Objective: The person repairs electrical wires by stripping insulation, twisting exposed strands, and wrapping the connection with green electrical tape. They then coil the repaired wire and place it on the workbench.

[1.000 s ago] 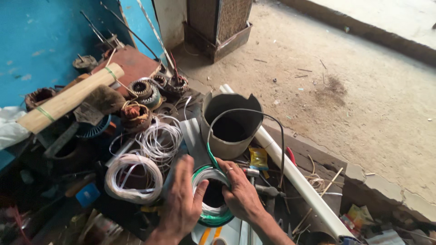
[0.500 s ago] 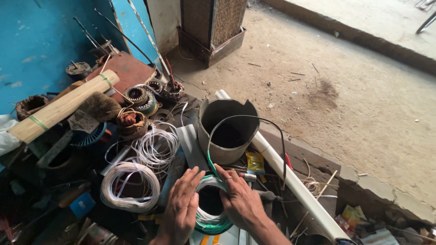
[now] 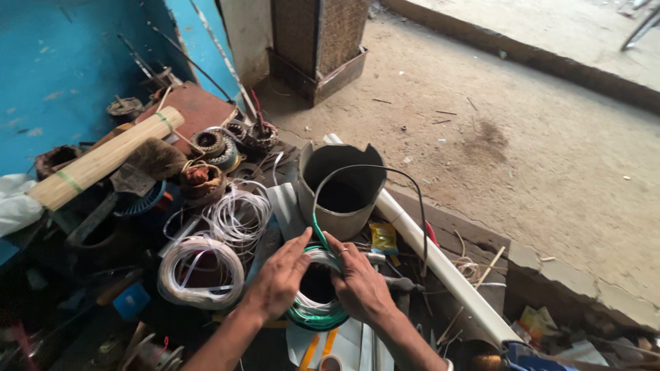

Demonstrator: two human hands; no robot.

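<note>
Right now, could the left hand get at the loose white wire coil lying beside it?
Probably yes. The left hand rests on the green and white coil, and the white wire coil lies just to its left with nothing over it.

My hands are bare, no gloves. My left hand [image 3: 278, 282] wears nothing at all. My right hand [image 3: 361, 285] has a thin ring on one finger. Both forearms are bare too, with no sleeves or watch showing.

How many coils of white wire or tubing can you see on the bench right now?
3: one coil left of the left hand, one behind it, and a green-and-white coil between both hands, right hand. Clutter may hide more.
</note>
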